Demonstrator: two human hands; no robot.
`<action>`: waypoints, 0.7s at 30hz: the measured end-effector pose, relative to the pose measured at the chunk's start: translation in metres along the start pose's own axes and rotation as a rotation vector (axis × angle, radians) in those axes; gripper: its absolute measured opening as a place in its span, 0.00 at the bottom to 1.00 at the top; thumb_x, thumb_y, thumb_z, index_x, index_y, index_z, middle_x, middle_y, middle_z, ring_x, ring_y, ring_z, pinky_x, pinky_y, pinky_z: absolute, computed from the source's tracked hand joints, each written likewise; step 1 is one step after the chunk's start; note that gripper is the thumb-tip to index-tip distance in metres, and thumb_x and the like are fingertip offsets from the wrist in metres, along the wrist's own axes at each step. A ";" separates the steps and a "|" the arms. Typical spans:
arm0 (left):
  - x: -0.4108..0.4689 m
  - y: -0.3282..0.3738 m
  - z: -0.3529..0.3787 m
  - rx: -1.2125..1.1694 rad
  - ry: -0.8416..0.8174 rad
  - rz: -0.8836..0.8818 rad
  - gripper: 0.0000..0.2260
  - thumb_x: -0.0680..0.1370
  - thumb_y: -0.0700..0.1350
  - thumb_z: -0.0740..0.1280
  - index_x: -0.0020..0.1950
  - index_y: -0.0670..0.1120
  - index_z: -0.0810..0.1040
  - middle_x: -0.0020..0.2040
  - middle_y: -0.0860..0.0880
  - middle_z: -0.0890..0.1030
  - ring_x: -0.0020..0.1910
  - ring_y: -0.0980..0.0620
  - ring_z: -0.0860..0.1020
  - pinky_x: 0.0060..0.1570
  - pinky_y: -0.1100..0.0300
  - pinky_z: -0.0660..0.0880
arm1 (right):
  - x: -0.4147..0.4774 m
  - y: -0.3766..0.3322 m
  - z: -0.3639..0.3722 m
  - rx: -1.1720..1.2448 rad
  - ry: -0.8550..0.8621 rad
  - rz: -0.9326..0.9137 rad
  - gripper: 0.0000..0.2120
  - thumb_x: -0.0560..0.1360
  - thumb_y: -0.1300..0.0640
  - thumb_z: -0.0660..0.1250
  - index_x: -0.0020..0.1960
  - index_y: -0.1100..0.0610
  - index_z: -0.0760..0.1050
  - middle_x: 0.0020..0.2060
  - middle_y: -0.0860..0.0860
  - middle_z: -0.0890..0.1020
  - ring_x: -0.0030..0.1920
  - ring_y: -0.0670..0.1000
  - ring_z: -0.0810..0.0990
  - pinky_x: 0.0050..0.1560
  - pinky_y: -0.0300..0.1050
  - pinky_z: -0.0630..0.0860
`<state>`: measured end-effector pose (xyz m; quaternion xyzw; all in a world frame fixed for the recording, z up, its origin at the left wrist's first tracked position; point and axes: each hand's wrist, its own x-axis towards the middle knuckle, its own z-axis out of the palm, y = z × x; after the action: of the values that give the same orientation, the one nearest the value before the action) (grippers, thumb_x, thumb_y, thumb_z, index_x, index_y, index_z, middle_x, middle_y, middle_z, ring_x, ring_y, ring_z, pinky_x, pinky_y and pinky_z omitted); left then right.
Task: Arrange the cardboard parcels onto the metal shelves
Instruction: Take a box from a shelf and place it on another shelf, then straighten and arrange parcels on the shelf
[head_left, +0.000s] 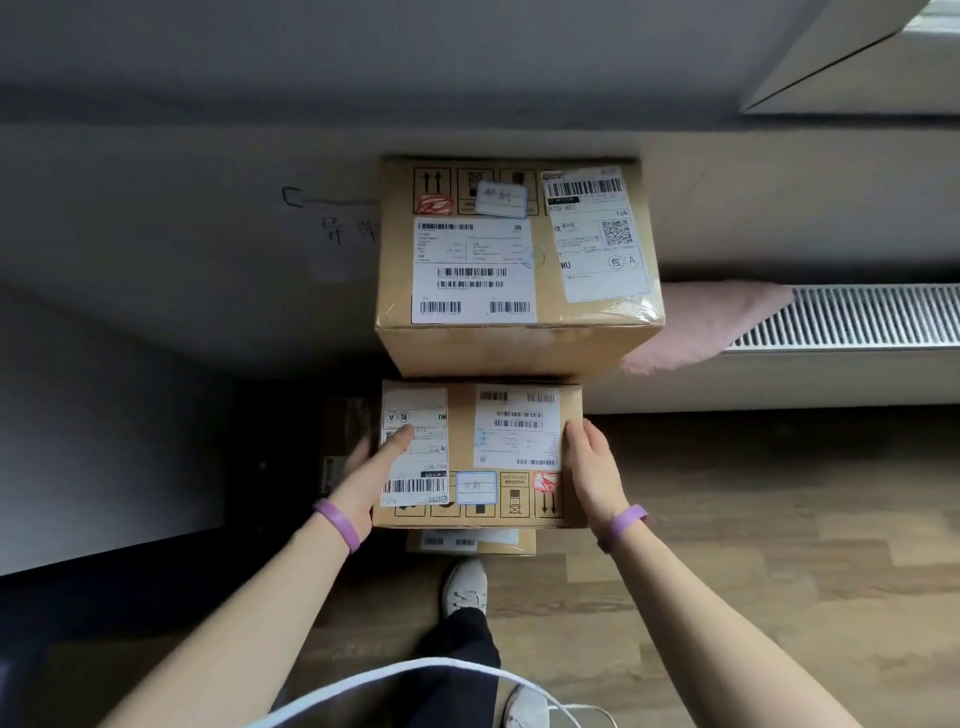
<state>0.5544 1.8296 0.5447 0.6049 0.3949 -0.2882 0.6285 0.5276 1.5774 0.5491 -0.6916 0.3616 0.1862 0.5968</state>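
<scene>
A cardboard parcel (462, 447) with white shipping labels sits low in the middle of the head view. My left hand (371, 465) grips its left side, thumb lying across a label. My right hand (592, 467) presses against its right side. Just behind it stands a bigger labelled cardboard parcel (519, 338) on the grey shelf surface (182, 234). Under the held parcel peeks another small parcel (470, 541) on the floor. A dim parcel (345, 431) shows in the dark gap at the left.
A pink cushion (711, 322) lies right of the big parcel, on a white radiator (857, 317). Wood floor (753, 519) spreads to the right. My white shoe (465, 587) stands below the parcels. A dark panel (104, 441) fills the left. A white cable (415, 670) curves at the bottom.
</scene>
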 end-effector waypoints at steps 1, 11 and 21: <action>-0.002 0.003 0.000 0.004 -0.010 0.010 0.38 0.69 0.58 0.75 0.75 0.50 0.65 0.66 0.46 0.77 0.64 0.44 0.76 0.64 0.44 0.72 | -0.002 -0.003 -0.001 -0.002 0.026 -0.007 0.23 0.79 0.44 0.58 0.68 0.56 0.71 0.60 0.48 0.81 0.61 0.51 0.78 0.63 0.50 0.73; -0.068 0.023 -0.006 -0.054 0.015 0.184 0.27 0.75 0.55 0.70 0.72 0.51 0.69 0.63 0.51 0.77 0.58 0.53 0.73 0.56 0.57 0.67 | -0.062 -0.049 -0.008 -0.121 0.134 -0.270 0.26 0.79 0.50 0.64 0.74 0.55 0.65 0.71 0.50 0.72 0.71 0.49 0.69 0.72 0.47 0.65; -0.201 -0.003 -0.041 -0.104 0.132 0.497 0.22 0.77 0.54 0.67 0.70 0.50 0.73 0.67 0.54 0.75 0.63 0.58 0.71 0.59 0.64 0.64 | -0.174 -0.079 0.013 -0.219 -0.189 -0.518 0.20 0.80 0.54 0.62 0.72 0.55 0.69 0.68 0.49 0.75 0.67 0.47 0.74 0.70 0.50 0.70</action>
<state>0.4407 1.8468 0.7143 0.6677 0.2888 -0.0643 0.6831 0.4705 1.6407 0.7213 -0.8008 0.0935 0.1293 0.5773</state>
